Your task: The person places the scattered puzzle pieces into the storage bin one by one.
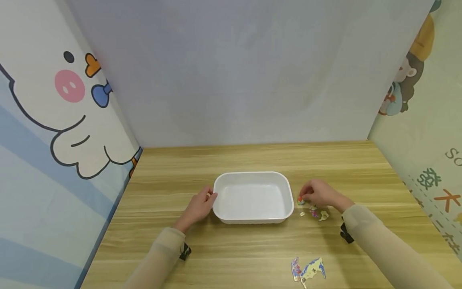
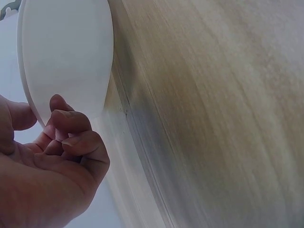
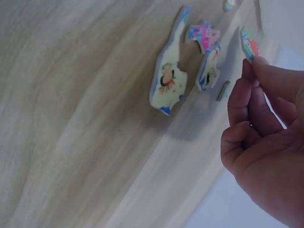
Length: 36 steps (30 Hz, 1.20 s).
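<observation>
Pieces of flat, brightly printed material [image 1: 313,269] lay at the near right of a wood-grain table [image 1: 173,160], a narrow bluish piece [image 1: 295,269] just left of a broader cream-and-blue one. A person's arms in beige sleeves [image 1: 382,241] reached in from the near left and near right, a black device [image 1: 347,233] at each wrist, one arm to either side of a white tray [image 1: 254,200]. At the tray's left end, the left hand [image 1: 197,206] pinched the rim between thumb and fingers. Right of the tray and well apart from the left, the right hand [image 1: 320,192] held a small red, blue and green piece [image 3: 249,45] between thumb and fingertips; whether it touched the table could not be told. Close by, nearer than the held piece, lay a pink-and-purple piece [image 1: 314,213], a pale yellow piece [image 1: 324,215] and a tiny cream piece [image 1: 302,214]. At the far side rose a pale grey backdrop [image 1: 234,72], flanked by a cartoon-printed left wall [image 1: 36,60] and a pale green right wall [image 1: 429,132] with a cartoon figure [image 1: 407,80]
</observation>
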### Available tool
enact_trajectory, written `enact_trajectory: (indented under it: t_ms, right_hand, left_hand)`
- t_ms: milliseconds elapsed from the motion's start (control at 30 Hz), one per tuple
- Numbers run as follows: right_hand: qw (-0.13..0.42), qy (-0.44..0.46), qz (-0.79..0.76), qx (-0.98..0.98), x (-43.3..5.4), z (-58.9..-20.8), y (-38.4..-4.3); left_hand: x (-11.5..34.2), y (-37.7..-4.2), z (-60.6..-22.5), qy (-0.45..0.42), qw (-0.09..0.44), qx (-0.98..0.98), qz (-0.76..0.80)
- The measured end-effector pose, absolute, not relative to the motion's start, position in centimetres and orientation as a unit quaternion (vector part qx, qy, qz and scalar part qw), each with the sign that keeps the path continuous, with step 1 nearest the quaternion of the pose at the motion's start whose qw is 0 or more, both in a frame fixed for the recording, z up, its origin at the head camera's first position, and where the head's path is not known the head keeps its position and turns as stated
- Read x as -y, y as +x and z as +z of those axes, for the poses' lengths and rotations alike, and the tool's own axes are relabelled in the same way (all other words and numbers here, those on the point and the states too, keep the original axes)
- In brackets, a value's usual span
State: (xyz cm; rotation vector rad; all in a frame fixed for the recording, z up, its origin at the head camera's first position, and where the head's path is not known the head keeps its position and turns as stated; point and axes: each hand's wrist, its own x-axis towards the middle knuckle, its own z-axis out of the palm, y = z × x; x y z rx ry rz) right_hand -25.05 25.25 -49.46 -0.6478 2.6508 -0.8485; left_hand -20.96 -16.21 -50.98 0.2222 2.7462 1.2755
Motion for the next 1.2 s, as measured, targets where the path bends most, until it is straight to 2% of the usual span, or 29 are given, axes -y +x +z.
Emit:
enact_trajectory:
  t_ms: [267,400,600,767,1200]
  right_hand:
    - [0.134,-0.218,-0.372,-0.892,-25.2,-47.2,-26.0]
    - [0.125,-0.218,-0.365,-0.896,-24.5,-45.2,-26.5]
    - [0.144,-0.221,-0.345,-0.901,-23.3,-43.2,-27.3]
    - [0.167,-0.236,-0.339,-0.895,-21.8,-42.3,-28.0]
    - [0.185,-0.288,-0.309,-0.887,-16.7,-41.8,-29.5]
  left_hand:
    - [16.3,-20.9,-51.0,0.071,0.050,-0.905,0.417]
    - [16.3,-20.9,-51.0,0.069,0.048,-0.905,0.416]
    - [16.2,-20.9,-51.1,0.070,0.048,-0.905,0.417]
    - [16.0,-20.8,-51.2,0.064,0.051,-0.901,0.426]
    - [16.1,-20.6,-50.7,0.063,0.059,-0.891,0.445]
